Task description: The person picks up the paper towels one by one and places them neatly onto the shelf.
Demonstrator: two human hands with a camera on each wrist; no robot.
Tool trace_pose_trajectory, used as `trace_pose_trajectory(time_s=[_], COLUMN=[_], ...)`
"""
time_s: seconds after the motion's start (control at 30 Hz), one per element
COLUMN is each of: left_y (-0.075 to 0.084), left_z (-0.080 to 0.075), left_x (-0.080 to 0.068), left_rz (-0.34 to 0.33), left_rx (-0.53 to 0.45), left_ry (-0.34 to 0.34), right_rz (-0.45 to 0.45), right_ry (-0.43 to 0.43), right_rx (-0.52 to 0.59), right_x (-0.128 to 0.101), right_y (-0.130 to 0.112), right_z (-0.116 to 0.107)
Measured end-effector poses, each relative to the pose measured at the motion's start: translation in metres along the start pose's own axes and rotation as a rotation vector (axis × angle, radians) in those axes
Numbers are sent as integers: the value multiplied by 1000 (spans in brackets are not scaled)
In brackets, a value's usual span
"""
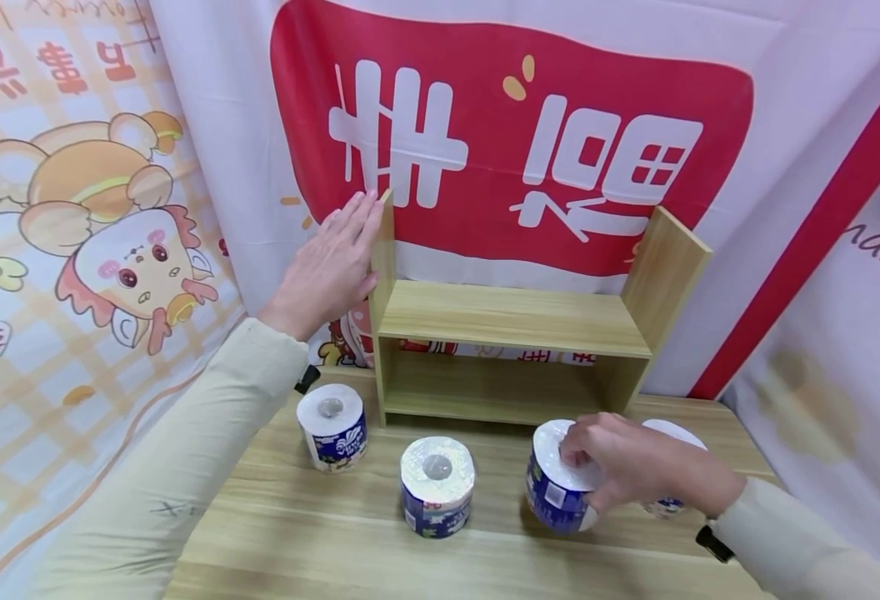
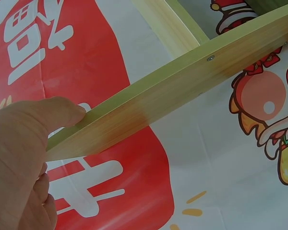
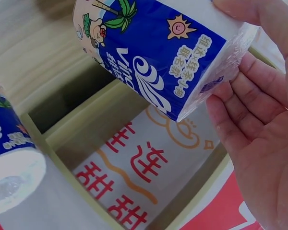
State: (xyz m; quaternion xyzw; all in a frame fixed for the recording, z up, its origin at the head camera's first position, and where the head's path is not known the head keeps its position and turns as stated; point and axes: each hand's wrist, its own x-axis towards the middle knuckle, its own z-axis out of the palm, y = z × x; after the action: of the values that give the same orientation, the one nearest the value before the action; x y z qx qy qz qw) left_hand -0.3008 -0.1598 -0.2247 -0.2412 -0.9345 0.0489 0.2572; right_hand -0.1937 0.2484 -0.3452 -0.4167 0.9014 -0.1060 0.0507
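My left hand (image 1: 335,258) lies with straight fingers against the left side panel (image 1: 382,283) of a small wooden shelf (image 1: 515,317). In the left wrist view its thumb (image 2: 62,112) touches the panel's edge. My right hand (image 1: 638,462) grips a toilet roll (image 1: 552,500) in blue printed wrap, which tilts a little in front of the shelf. In the right wrist view, fingers and thumb are at one end of this toilet roll (image 3: 149,57). Whether its base touches the table cannot be told.
More toilet rolls stand on the wooden table (image 1: 320,542): a left one (image 1: 331,429), a middle one (image 1: 437,492), and a right one (image 1: 676,433) partly hidden behind my right hand. Printed cloth (image 1: 507,142) hangs behind the shelf and at both sides.
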Motion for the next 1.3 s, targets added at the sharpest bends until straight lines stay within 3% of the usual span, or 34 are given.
trace_pose_trajectory(time_s=[0.53, 1.3], left_y=[0, 1], left_z=[1, 2], left_x=[2, 2], left_rz=[-7, -8], left_rx=[-8, -9], left_ry=[-5, -1], right_rz=[55, 55], right_ry=[-28, -29], right_rx=[-5, -70], right_x=[12, 32], right_y=[-8, -19], right_z=[-25, -52])
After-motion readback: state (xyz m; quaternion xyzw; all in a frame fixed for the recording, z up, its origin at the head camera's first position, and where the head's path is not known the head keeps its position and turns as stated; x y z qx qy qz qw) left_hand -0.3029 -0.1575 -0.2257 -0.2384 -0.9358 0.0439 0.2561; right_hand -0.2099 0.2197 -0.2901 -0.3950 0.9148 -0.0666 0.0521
